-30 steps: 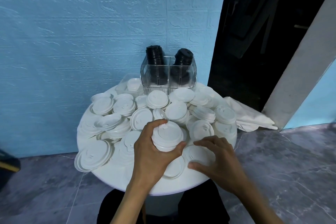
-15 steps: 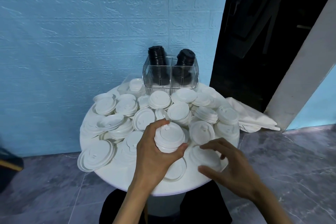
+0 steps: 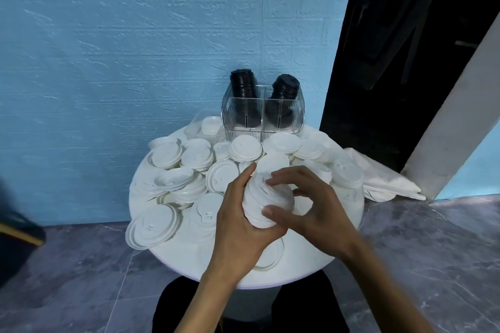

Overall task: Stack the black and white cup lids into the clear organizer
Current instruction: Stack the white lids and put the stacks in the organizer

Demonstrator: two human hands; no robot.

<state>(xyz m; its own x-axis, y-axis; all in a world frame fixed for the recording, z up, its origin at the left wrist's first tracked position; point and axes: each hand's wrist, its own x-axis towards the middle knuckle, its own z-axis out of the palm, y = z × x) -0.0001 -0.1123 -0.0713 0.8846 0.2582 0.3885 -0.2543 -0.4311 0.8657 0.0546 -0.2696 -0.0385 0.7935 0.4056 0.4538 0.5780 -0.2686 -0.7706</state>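
Note:
My left hand [image 3: 238, 220] grips a short stack of white lids [image 3: 263, 199], tilted, above the near middle of the round white table [image 3: 173, 253]. My right hand [image 3: 311, 205] has come onto the same stack, fingers on its top and thumb against its near side. Several loose white lids [image 3: 167, 154] cover the table. At the back stands the clear organizer [image 3: 262, 116] with two stacks of black lids [image 3: 282, 92] in its rear compartments; its front compartments look empty.
A blue wall runs behind the table. White plastic bags [image 3: 384, 184] lie on the floor at the right, beside a dark doorway and a white pillar. A dark object [image 3: 16, 235] sits at the left edge. The floor is grey marble.
My right hand lifted off the table and moved left onto the stack that my left hand holds. The stack has tipped a little.

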